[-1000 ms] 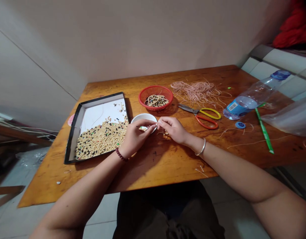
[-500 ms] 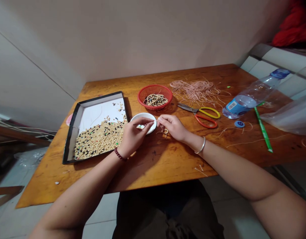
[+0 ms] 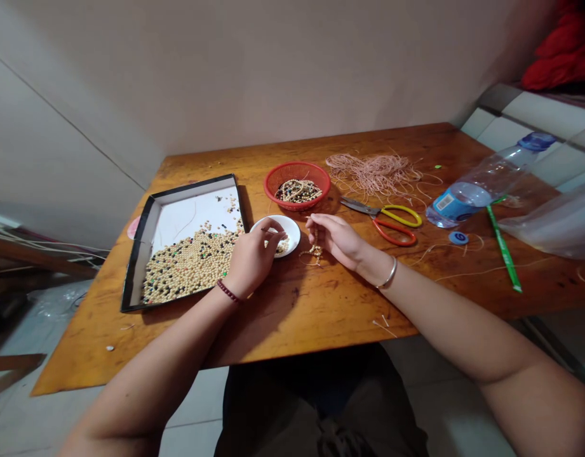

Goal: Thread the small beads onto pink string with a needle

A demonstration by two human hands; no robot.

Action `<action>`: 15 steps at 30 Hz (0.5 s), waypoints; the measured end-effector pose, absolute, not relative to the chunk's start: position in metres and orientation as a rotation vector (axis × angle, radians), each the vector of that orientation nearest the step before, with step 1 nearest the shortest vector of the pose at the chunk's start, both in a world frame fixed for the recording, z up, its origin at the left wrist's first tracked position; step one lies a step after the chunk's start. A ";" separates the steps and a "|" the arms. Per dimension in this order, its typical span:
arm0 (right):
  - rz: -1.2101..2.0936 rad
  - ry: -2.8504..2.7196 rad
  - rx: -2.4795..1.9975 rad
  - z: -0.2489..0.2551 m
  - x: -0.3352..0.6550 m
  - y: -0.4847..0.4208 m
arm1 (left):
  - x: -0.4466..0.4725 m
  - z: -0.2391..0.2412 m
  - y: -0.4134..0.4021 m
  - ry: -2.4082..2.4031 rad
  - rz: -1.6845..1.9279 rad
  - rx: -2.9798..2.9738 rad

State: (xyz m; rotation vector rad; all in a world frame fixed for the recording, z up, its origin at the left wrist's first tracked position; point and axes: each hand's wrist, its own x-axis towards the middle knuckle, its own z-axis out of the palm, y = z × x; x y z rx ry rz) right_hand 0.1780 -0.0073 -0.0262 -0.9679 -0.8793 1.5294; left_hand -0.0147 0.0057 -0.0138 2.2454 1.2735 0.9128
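Note:
My left hand (image 3: 252, 256) reaches into a small white dish (image 3: 287, 232) holding a few beads, its fingertips pinched together over them. My right hand (image 3: 336, 240) hovers just right of the dish with thumb and forefinger pinched on a thin cord; a short strand of threaded beads (image 3: 314, 251) hangs from it onto the wooden table (image 3: 296, 304). A black-rimmed tray (image 3: 187, 222) of loose cream, black and coloured beads lies left of my left hand.
A red basket (image 3: 297, 175) of finished bead strands stands behind the dish. Farther right lie a heap of pink cord (image 3: 373, 172), scissors (image 3: 392, 220) with yellow and orange handles, a plastic water bottle (image 3: 483, 184) on its side, a blue cap (image 3: 458, 237) and a green stick (image 3: 503, 249).
My hands have drawn apart: the left dropped from the cord end down into the white dish, while the right stayed in place holding the cord.

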 end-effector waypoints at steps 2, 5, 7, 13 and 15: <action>1.531 -0.874 -0.975 -0.027 0.179 -0.007 | -0.015 -0.014 0.006 1.261 0.903 2.252; 1.552 -0.854 -0.973 -0.027 0.179 -0.006 | -0.015 -0.016 0.007 1.256 0.918 2.233; 1.594 -0.812 -0.955 -0.028 0.180 -0.006 | -0.015 -0.017 0.007 1.273 0.939 2.229; 1.714 -0.699 -0.891 -0.031 0.181 -0.004 | -0.014 -0.017 0.007 1.357 0.845 2.360; 1.739 -0.653 -0.883 -0.031 0.182 -0.004 | -0.014 -0.015 0.007 1.293 0.841 2.435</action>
